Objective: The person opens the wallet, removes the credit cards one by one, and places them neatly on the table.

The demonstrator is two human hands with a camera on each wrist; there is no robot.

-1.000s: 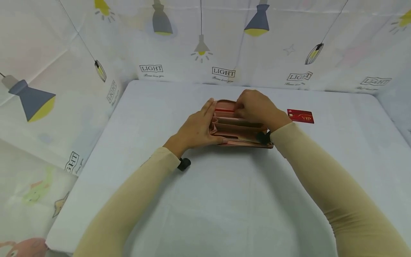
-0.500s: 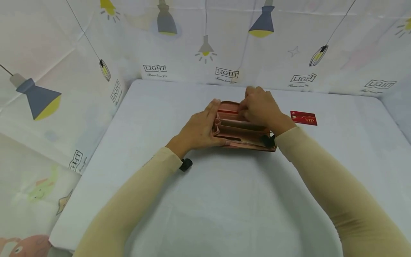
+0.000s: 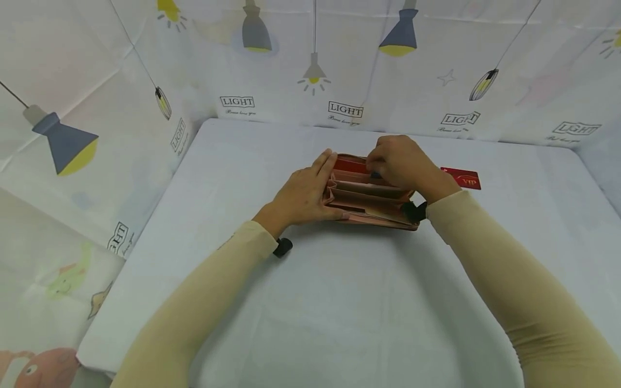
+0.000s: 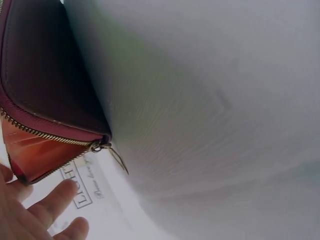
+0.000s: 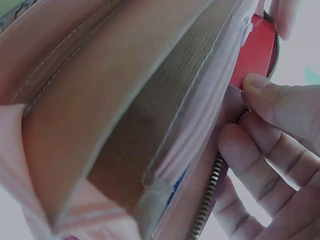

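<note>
A pink zip-around wallet [image 3: 368, 220] stands unzipped on the table, its compartments facing up. My left hand [image 3: 305, 196] grips its left end, thumb along the front edge and fingers at the back corner. In the left wrist view, the wallet's brass zipper [image 4: 47, 134] and pull tab hang near those fingers. My right hand [image 3: 400, 161] reaches over the back panel and pinches a red card [image 3: 350, 165] standing partly out of a slot. The right wrist view has the thumb on that red card [image 5: 252, 55]. Something blue [image 5: 175, 189] peeks from a lower slot.
A red VIP card [image 3: 468, 179] lies on the white table [image 3: 330, 312] to the right, partly behind my right wrist. Behind the table hangs a white cloth [image 3: 271, 81] printed with lamps. Black camera mounts [image 3: 283, 248] sit at the wrists.
More of the red card shows above its slot in the wallet, and a dark blue patch has appeared by the right fingers. The left hand keeps its hold; the view has shifted slightly.
</note>
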